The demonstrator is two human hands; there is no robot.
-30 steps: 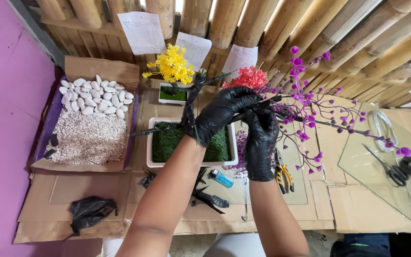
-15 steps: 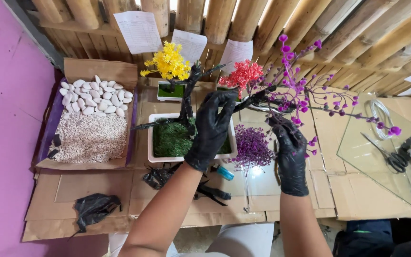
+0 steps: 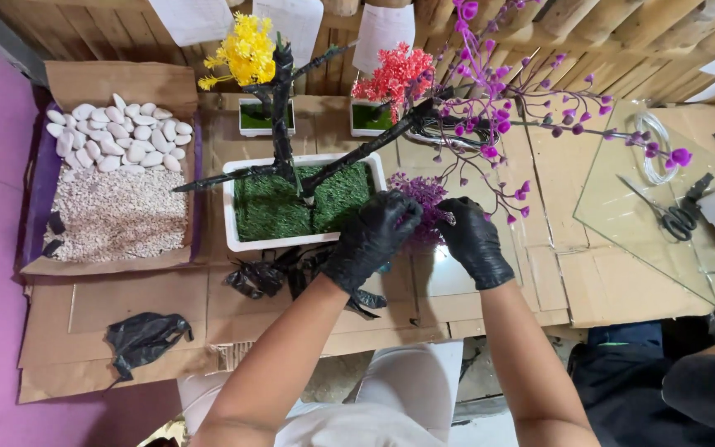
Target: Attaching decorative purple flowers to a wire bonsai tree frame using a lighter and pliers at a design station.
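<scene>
Cardboard-covered bench (image 3: 490,298) now has both gloved hands, left hand (image 3: 371,237) and right hand (image 3: 473,242), lowered from the black branch (image 3: 349,157) to pinch purple blossom sprigs (image 3: 418,192) between them.

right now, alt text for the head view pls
Two black-gloved hands, left and right, meet over a purple flower clump beside a white planter of green moss holding a black tree with purple blossoms. White pebbles and gravel lie left, scissors right.
</scene>
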